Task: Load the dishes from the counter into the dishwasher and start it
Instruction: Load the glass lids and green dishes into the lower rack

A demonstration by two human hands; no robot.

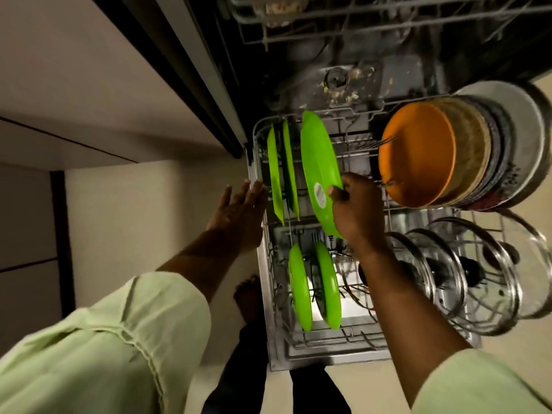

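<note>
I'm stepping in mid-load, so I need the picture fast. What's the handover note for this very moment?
Left hand: open, fingers at the left rim of the lower rack.
Right hand: grips the large green plate by its edge, tilted, beside two standing green plates.
Done: two more green plates stand in front; orange plate, stacked dishes and glass lids sit at right.
Left: seat this plate, push rack in, close, start. Counter not in view.

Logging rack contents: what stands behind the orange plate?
Several more plates stand packed behind the orange plate; only their rims show, their faces are covered.
</note>
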